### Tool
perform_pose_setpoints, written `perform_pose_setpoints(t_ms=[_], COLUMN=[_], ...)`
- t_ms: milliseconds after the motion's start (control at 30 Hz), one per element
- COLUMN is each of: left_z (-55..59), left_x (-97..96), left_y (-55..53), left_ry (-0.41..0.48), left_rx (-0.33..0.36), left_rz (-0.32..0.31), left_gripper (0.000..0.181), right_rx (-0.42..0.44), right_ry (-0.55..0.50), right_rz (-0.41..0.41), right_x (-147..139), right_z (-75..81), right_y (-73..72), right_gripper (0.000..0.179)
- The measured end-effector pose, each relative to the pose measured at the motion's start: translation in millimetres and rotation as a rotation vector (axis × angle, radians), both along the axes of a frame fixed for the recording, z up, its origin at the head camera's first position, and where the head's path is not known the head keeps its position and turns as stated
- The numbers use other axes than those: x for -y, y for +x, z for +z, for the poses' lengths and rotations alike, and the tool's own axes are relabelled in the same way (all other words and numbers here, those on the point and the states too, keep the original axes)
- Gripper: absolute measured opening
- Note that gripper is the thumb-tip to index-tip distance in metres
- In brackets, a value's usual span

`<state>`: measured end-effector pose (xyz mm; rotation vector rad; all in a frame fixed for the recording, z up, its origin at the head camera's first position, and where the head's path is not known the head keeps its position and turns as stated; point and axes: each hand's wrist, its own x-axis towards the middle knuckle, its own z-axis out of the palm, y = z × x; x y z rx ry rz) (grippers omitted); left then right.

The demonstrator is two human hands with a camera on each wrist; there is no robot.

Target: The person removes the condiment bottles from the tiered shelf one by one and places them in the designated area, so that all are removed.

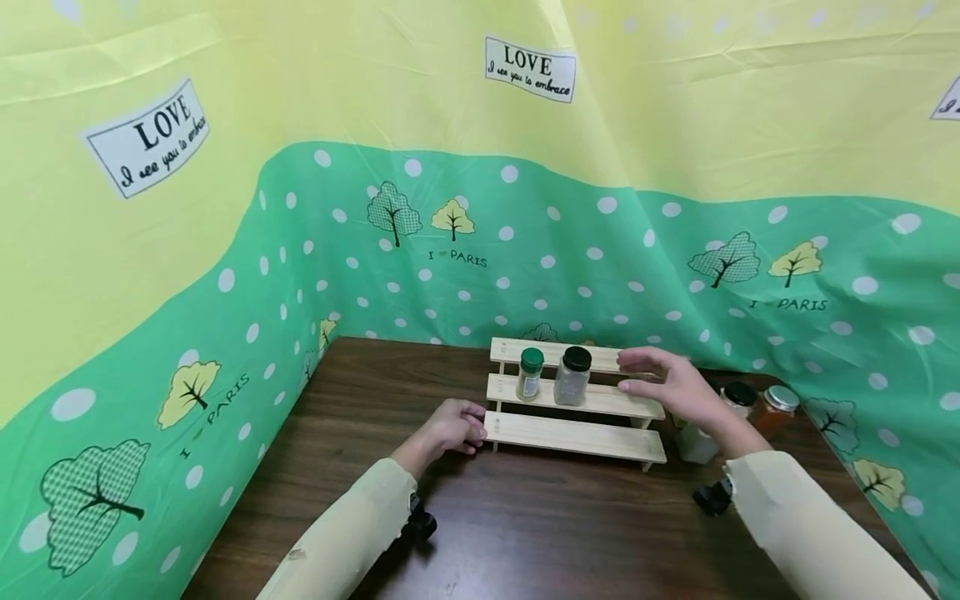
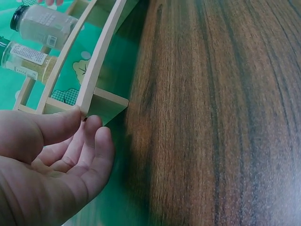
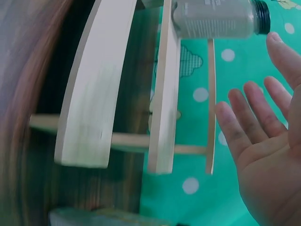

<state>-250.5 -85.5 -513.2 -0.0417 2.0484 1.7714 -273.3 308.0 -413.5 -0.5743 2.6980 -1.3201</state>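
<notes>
A three-tier wooden spice rack stands on the brown table. My left hand grips the left end of its lowest tier; in the left wrist view the thumb presses the board's end and the fingers curl beneath. On the middle tier sit a green-capped spice jar and, to its right, a larger black-capped jar. My right hand hovers by the rack's right side with nothing in it. In the right wrist view its fingers are spread, apart from the black-capped jar.
Right of the rack, partly behind my right forearm, stand more jars: one with a silver lid and orange-red contents, another with a black lid. Green and yellow patterned cloth hangs around the table's back and sides.
</notes>
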Motion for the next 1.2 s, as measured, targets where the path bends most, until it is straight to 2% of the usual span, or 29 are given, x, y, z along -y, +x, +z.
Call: perform_pose_setpoints(t_ms=[267,533,700,933,1200], left_z=[1.9,0.9,1.7,1.8,2.2], left_x=[-0.1,0.2,0.0,-0.3,-0.7], left_y=[-2.6,-4.1,-3.2,-2.3,-1.0], left_ry=[-0.018,-0.028,-0.031,-0.031,-0.037], left_rx=[0.001,-0.003,-0.003,0.003,0.007], left_rz=[-0.001,-0.002,-0.003,-0.006,-0.006], left_gripper=[0.045,0.044,0.043,0.044,0.044], right_rx=[-0.002,0.031,0.040,0.054,0.014], right_ry=[-0.041,-0.118,-0.094,-0.091,-0.078], right_rz=[0.027,0.056,0.042,0.023,-0.008], right_x=[25.5,42.6,48.0,52.4,57.5], right_z=[-4.5,-9.2,-10.3,-13.5,-18.2], right_y=[-11.5,-13.2,-13.1,-11.3,-10.4], right_gripper=[0.058,0.065,0.067,0.060,0.059])
